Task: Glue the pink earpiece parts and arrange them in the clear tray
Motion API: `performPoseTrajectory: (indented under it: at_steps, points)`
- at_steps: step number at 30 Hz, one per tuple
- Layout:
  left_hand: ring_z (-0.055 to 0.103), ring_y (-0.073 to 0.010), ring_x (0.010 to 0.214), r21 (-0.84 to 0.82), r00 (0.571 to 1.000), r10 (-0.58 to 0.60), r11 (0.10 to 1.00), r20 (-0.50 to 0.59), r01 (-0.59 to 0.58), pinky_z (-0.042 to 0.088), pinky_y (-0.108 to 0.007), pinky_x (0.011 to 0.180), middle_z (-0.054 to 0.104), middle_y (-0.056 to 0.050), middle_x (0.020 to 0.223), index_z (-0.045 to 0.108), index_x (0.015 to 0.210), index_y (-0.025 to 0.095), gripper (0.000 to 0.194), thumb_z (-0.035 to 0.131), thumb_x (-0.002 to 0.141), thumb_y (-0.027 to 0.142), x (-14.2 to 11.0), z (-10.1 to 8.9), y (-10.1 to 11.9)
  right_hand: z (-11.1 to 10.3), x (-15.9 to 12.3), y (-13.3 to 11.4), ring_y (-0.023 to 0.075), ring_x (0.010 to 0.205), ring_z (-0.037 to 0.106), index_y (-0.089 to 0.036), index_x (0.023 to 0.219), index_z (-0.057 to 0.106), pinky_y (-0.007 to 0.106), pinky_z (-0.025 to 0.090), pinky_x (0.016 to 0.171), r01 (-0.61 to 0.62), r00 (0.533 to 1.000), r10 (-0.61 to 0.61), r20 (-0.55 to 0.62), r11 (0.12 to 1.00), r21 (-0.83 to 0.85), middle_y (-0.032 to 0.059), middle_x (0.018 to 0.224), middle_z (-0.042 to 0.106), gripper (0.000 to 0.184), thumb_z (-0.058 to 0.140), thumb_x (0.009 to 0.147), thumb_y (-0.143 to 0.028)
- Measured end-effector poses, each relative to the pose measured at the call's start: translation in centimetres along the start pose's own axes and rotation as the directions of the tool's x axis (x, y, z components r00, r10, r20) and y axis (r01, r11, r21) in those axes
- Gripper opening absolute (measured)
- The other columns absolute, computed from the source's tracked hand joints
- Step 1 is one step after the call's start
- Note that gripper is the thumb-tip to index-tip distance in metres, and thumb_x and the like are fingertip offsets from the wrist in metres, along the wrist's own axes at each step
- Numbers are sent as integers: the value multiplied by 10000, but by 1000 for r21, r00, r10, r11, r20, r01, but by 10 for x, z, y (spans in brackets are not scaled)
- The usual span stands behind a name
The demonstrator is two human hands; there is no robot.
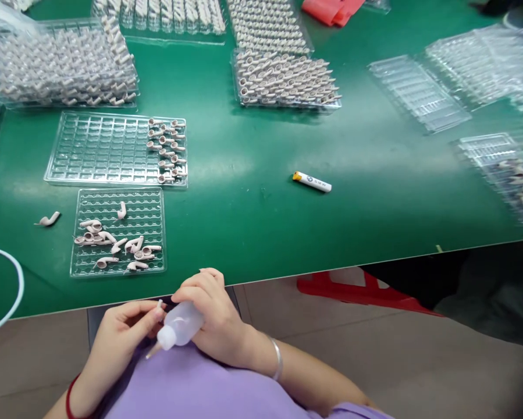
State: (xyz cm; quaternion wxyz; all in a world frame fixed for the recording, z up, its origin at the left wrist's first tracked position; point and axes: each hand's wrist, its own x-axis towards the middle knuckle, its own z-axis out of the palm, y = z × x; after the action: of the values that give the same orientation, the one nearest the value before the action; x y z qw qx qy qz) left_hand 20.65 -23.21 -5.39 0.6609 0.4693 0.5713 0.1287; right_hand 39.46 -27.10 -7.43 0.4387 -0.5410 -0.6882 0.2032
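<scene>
My right hand (pixel 215 320) is wrapped round a small translucent squeeze bottle (pixel 180 327) with a thin nozzle pointing down-left, held over my lap below the table edge. My left hand (pixel 124 331) pinches a tiny pale part (pixel 159 304) by its fingertips right beside the nozzle. Just above the hands on the green table (pixel 252 203) lies a small clear tray (pixel 118 231) with several loose pinkish hook-shaped parts. Behind it a larger clear grid tray (pixel 99 149) has parts set in its right columns.
One loose part (pixel 48 219) lies left of the small tray. A white tube with a yellow cap (pixel 312 181) lies mid-table. Full trays (pixel 283 78) stand at the back, empty clear trays (pixel 418 93) at right. A white cable (pixel 12 279) curves at left; red plastic (pixel 357 291) sits under the table.
</scene>
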Motion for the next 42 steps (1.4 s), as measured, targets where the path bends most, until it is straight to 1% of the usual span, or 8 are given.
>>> performPoseTrajectory:
  at_steps: [5, 9, 13, 17, 21, 32, 38, 42]
  points:
    - [636, -148, 635, 391, 915, 403, 837, 33, -383, 489, -213, 568, 706, -25, 738, 757, 800, 236, 145, 689, 792, 364, -8, -11, 27, -39, 18, 19, 114, 646, 557, -227, 946, 542, 227, 447, 557, -295, 954, 290, 70, 883, 365, -10, 813, 600, 311, 763, 757, -336]
    - [636, -146, 708, 643, 659, 752, 489, 33, -590, 504, -230, 666, 702, -15, 782, 733, 786, 238, 110, 659, 822, 311, 27, -24, 78, -50, 30, 37, 111, 630, 530, -214, 899, 560, 227, 461, 549, -373, 897, 435, -78, 840, 395, -16, 770, 569, 346, 788, 726, -409]
    - [643, -184, 813, 841, 475, 879, 229, 37, -490, 499, -285, 772, 718, -41, 863, 757, 882, 224, 213, 569, 873, 323, 98, -45, 145, -45, 34, 45, 110, 617, 519, -210, 902, 567, 229, 463, 538, -357, 887, 442, -132, 839, 410, -18, 748, 557, 349, 792, 721, -407]
    - [654, -217, 864, 899, 554, 826, 158, 106, -408, 496, -317, 796, 735, -83, 937, 766, 940, 179, 299, 496, 879, 294, 157, -57, 183, -43, 31, 48, 105, 616, 515, -212, 912, 573, 224, 458, 536, -345, 892, 433, -131, 839, 421, -18, 756, 556, 320, 787, 735, -370]
    - [658, -227, 849, 910, 595, 790, 126, 149, -396, 494, -328, 789, 747, -66, 910, 774, 900, 206, 297, 500, 857, 310, 175, -56, 189, -45, 31, 49, 103, 605, 501, -211, 900, 562, 221, 453, 529, -361, 886, 450, -112, 821, 442, -22, 746, 549, 329, 788, 729, -378]
    - [671, -257, 876, 908, 648, 735, 112, 198, -404, 496, -355, 805, 747, -90, 920, 769, 881, 184, 265, 525, 825, 272, 177, -54, 185, -46, 33, 47, 97, 591, 479, -212, 878, 562, 208, 431, 509, -344, 889, 439, -130, 828, 442, -30, 736, 534, 317, 787, 727, -377]
    - [663, -210, 740, 905, 657, 744, 186, 125, -383, 497, -331, 745, 749, -48, 882, 752, 895, 212, 237, 587, 824, 366, 149, -63, 186, -46, 32, 47, 106, 601, 503, -210, 888, 565, 222, 449, 525, -363, 883, 453, -122, 825, 433, -20, 743, 553, 325, 784, 731, -392]
    - [641, -213, 660, 923, 735, 673, 223, 87, -314, 473, -331, 670, 721, -17, 712, 728, 761, 240, 196, 654, 786, 420, 124, -73, 176, -46, 32, 47, 107, 596, 504, -217, 883, 571, 219, 443, 517, -360, 884, 452, -124, 824, 437, -26, 734, 549, 305, 786, 730, -370]
